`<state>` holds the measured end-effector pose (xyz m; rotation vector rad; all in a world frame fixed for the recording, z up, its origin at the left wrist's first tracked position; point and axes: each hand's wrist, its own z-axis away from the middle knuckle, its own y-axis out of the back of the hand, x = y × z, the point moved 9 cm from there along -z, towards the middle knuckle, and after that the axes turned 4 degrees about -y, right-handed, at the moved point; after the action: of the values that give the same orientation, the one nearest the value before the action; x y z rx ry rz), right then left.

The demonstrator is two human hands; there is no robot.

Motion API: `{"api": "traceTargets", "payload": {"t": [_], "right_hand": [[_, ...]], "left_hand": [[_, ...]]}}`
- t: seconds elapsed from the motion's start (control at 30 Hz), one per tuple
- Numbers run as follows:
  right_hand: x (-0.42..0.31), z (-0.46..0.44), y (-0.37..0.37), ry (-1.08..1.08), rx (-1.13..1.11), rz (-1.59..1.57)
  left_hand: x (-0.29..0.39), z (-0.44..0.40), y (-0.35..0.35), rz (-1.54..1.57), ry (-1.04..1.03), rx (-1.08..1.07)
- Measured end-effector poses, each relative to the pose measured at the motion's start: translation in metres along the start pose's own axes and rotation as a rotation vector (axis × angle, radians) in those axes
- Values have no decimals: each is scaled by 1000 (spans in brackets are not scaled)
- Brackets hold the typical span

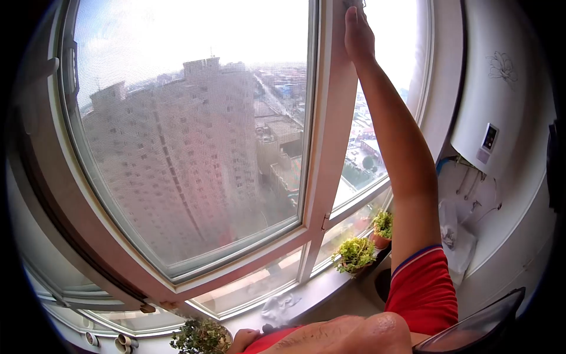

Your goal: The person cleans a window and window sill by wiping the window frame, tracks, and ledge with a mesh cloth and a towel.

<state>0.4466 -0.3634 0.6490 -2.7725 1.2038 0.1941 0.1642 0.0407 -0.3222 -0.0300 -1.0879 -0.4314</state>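
Observation:
My right arm stretches up along the window post (337,112), and my right hand (359,38) is at the top edge of the view. Its fingers are bent around a small greyish thing (355,3) that is mostly cut off, so its kind is unclear. To the left of the post is a large window pane (194,147) with a fine mesh look. Low in the view, my left hand (244,339) rests near the sill, next to a leafy potted plant (200,337); its fingers are largely hidden.
A crumpled whitish plastic or cloth piece (280,307) lies on the sill (321,295). Two more potted plants, one bushy plant (354,255) and one in a reddish pot (380,241), stand to the right. A white water heater (492,76) hangs on the right wall above pipes and a plastic bag (457,242).

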Motion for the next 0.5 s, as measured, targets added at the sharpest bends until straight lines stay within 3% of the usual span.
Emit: {"api": "traceTargets", "payload": {"t": [0.07,0.17,0.27,0.37,0.47,0.5], "right_hand": [[41,-38,-21,295,88,557],[-30,-50,13,-118,-49,327],[-1,-65,2,-107,-1,300],[17,-49,-8,512,356,295],[63,-28,-8,66,16,125],[56,-6,1,73,27,139]], "left_hand": [[-11,-2,4,97,32,15],[-14,-8,11,64,51,72],[-15,-13,11,43,59,103],[-21,-13,5,2,68,109],[2,0,3,2,70,82],[23,11,2,18,65,62]]}}
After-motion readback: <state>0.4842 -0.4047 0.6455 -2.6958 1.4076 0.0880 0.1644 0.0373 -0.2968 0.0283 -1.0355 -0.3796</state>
